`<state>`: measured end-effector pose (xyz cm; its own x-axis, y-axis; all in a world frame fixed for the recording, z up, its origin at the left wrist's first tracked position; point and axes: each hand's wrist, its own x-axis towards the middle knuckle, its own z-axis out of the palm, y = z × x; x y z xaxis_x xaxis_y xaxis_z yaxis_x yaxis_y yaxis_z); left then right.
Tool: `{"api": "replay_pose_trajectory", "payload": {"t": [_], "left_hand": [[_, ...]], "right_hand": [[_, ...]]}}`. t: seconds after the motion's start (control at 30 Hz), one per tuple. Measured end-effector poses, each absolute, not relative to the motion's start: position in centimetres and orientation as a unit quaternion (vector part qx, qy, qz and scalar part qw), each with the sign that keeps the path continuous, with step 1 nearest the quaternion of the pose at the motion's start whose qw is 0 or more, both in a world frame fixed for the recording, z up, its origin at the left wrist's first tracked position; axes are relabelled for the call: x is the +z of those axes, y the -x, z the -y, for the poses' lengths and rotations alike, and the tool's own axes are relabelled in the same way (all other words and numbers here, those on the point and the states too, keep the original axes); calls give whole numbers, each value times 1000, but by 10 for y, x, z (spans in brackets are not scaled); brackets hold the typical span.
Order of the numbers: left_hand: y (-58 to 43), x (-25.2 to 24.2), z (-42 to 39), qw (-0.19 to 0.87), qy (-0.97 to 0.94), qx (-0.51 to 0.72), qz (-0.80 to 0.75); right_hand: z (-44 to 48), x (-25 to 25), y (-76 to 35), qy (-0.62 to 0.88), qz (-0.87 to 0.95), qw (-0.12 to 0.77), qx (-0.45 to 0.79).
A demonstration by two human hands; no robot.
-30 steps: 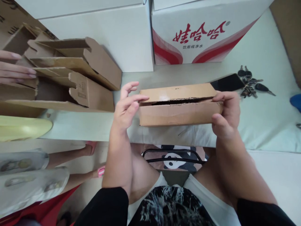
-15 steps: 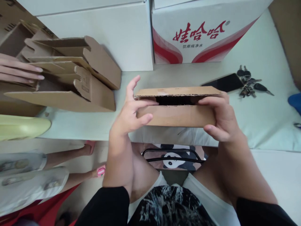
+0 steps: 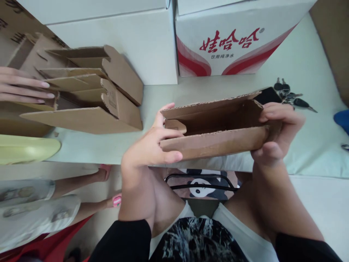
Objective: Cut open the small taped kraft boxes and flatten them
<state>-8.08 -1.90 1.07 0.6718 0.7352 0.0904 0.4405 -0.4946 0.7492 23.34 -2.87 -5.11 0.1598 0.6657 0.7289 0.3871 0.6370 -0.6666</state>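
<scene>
Between my two hands is a brown cardboard box (image 3: 215, 143), its long top open and its dark inside showing. My left hand (image 3: 155, 142) grips the left end, thumb on the near wall and fingers at the end flap and far wall. At the right end, my right hand (image 3: 278, 131) is closed around the corner, fingers over the flap and thumb low on the near side. The box is held above the front edge of the pale green table cover (image 3: 92, 147), slightly higher at its right end.
Several open brown cardboard boxes (image 3: 109, 120) stand at left, touched by another person's hand (image 3: 24, 85). White cartons (image 3: 117, 47) line the back. A phone (image 3: 268, 95) and keys (image 3: 289, 92) lie behind my right hand. A yellow-green object (image 3: 27, 147) lies at the left edge.
The box's top has opened wider, showing more of its inside. My right hand has moved outward to the right with that end. At left, the other boxes have shifted slightly right.
</scene>
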Motion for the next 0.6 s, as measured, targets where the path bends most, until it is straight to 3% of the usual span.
{"api": "replay_pose_trajectory", "payload": {"t": [0.17, 0.4, 0.47, 0.6], "left_hand": [[83, 5, 20, 338, -833, 233, -370], [88, -22, 1, 289, -773, 423, -374], [88, -26, -5, 276, -747, 491, -352], [91, -29, -15, 239, -697, 577, -353]], "right_hand": [[22, -48, -229, 353, 586, 719, 123], [8, -76, -242, 392, 514, 736, 200], [5, -87, -249, 453, 450, 707, 304], [10, -99, -253, 532, 347, 566, 526]]}}
